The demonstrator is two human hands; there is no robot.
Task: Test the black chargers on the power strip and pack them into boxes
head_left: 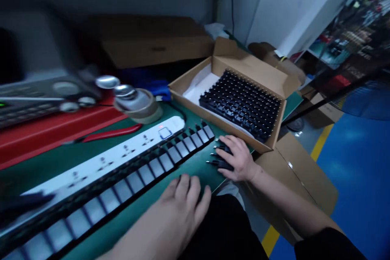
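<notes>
My right hand (237, 157) rests on the green table mat (195, 166) near its front edge, fingers curled round several small black plugs (218, 155) with metal pins. My left hand (183, 203) lies flat on the mat with fingers stretched out together, holding nothing. A long row of black plug adapters with grey labels (143, 172) runs diagonally across the mat, ending just left of my right hand. Behind that row lies a white power strip (122, 152). An open cardboard box (274, 85) at the right holds a dense block of black plugs (240, 103), pins up.
Red-handled pliers (112, 133) and a tape roll (141, 107) lie behind the strip. A red surface with a grey device (36, 97) sits at the left. A closed carton (152, 40) stands at the back. Flat cardboard (301, 178) and blue floor lie to the right.
</notes>
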